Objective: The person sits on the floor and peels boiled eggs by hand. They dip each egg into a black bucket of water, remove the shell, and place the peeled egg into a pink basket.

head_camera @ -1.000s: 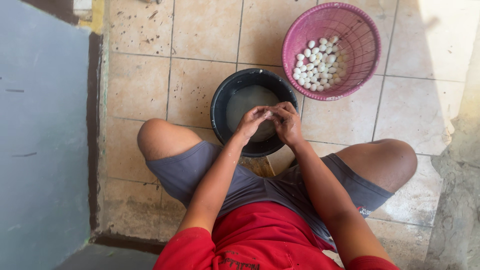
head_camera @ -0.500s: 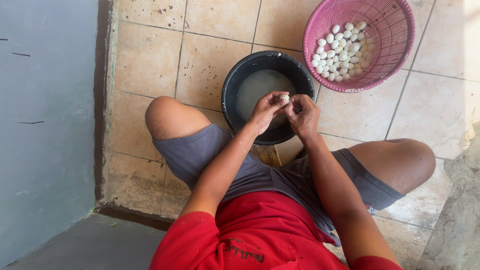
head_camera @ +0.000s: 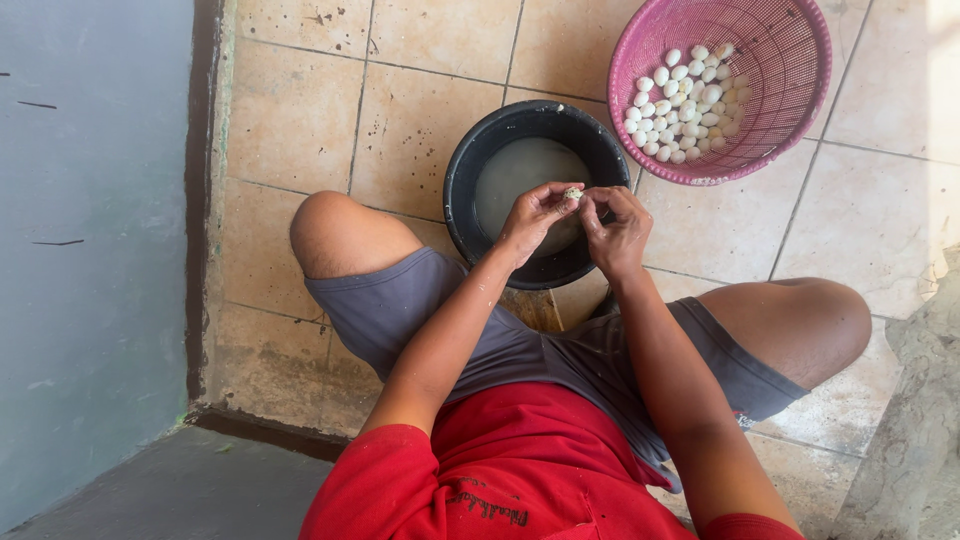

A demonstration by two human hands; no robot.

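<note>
Over the black basin (head_camera: 470, 170) of cloudy water, the left hand (head_camera: 533, 215) and right hand (head_camera: 615, 230) pinch the same small pale egg (head_camera: 572, 193) as half a second ago, both grips closed on it, shell apparently still coming off beside the pink basket (head_camera: 790, 120)

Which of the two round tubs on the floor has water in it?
The black basin, right under both hands, holds cloudy water. The pink basket further off has holes in its sides and holds a pile of small white balls, no water.
</note>
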